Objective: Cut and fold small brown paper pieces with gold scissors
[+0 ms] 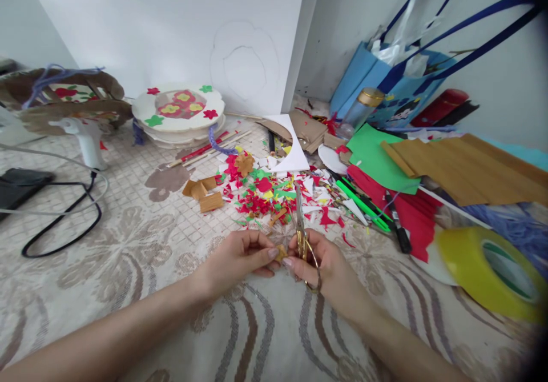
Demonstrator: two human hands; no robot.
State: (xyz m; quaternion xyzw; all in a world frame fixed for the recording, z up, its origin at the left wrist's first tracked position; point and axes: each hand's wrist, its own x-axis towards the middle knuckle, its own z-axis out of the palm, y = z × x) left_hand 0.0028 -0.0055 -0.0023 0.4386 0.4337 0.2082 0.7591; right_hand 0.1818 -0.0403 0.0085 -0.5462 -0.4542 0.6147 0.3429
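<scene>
Left hand (240, 256) pinches a tiny tan cardboard scrap (281, 252) right against the right hand (325, 268), which grips small gold scissors (301, 228) blades-up, with a heap of colourful paper scraps (274, 193) just beyond and yellow tape roll (488, 270) off right.

A white glue gun (83, 136) stands far left, a black cable (64, 228) looping beside it. Flower-decorated plates (180, 111) sit stacked by the wall. Paper scraps (265, 191) litter the tablecloth (128, 268). Right of them lie a green marker (363, 205), a green sheet (372, 156), brown cardboard (466, 168) and a yellow tape roll (475, 268).
</scene>
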